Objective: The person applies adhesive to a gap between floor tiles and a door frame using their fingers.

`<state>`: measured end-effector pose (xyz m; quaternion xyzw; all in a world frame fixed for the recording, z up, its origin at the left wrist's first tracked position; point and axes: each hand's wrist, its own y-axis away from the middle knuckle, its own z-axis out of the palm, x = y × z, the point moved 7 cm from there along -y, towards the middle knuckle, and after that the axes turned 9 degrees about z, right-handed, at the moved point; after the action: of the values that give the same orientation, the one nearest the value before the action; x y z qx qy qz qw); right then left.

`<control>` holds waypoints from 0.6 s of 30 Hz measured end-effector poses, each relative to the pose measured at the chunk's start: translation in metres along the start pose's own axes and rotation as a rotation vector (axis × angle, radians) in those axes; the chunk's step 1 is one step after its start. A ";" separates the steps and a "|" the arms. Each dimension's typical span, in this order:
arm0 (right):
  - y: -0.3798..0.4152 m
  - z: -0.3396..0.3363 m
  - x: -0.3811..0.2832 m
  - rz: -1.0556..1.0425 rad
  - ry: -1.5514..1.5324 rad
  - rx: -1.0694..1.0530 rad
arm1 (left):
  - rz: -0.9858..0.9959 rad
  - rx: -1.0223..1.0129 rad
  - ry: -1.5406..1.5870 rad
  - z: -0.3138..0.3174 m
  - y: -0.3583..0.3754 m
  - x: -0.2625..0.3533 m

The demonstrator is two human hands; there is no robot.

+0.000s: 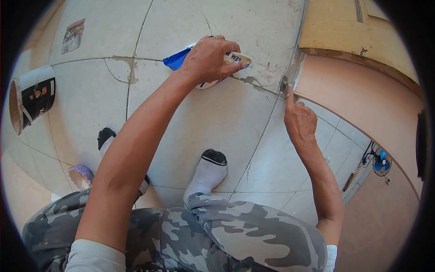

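Observation:
My left hand [210, 59] is closed around a blue and white printed packet [176, 60], held just over or on the floor tiles. Part of its lettering shows beside my fingers, and what it contains is hidden. My right hand [300, 119] points with the index finger stretched out and the other fingers curled in. That fingertip touches, or is right at, a small dark grey lumpy patch [284, 83] where the tile joint meets the base of the door frame. Nothing shows in my right hand.
Cracked white floor tiles [195, 136] spread around my feet. A yellowish wooden door [358, 41] and a pinkish wall edge [344, 79] stand at the right. On the left lie a dark-labelled container [38, 97] and a roll of tape [81, 176]. A blue fan [382, 162] is farther right.

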<state>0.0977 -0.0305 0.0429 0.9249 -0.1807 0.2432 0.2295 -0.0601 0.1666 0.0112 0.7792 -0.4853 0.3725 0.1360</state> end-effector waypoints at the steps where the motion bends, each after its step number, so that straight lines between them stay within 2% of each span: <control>1: 0.000 0.002 0.001 0.001 -0.004 0.000 | 0.001 -0.003 -0.003 0.000 0.000 0.001; 6: 0.007 0.003 0.002 -0.074 0.083 0.067 | -0.012 -0.019 -0.011 0.000 0.000 0.000; 13: 0.007 0.003 0.005 -0.051 0.081 0.080 | 0.020 0.025 -0.031 -0.003 0.001 0.002; 15: 0.013 0.003 0.001 -0.118 0.039 0.112 | -0.022 -0.045 -0.015 0.000 0.001 0.000; 18: 0.012 -0.008 0.000 -0.062 -0.010 0.124 | 0.002 0.001 -0.015 0.001 0.001 -0.001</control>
<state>0.0897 -0.0364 0.0529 0.9437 -0.1377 0.2423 0.1784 -0.0612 0.1659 0.0097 0.7818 -0.4867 0.3668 0.1315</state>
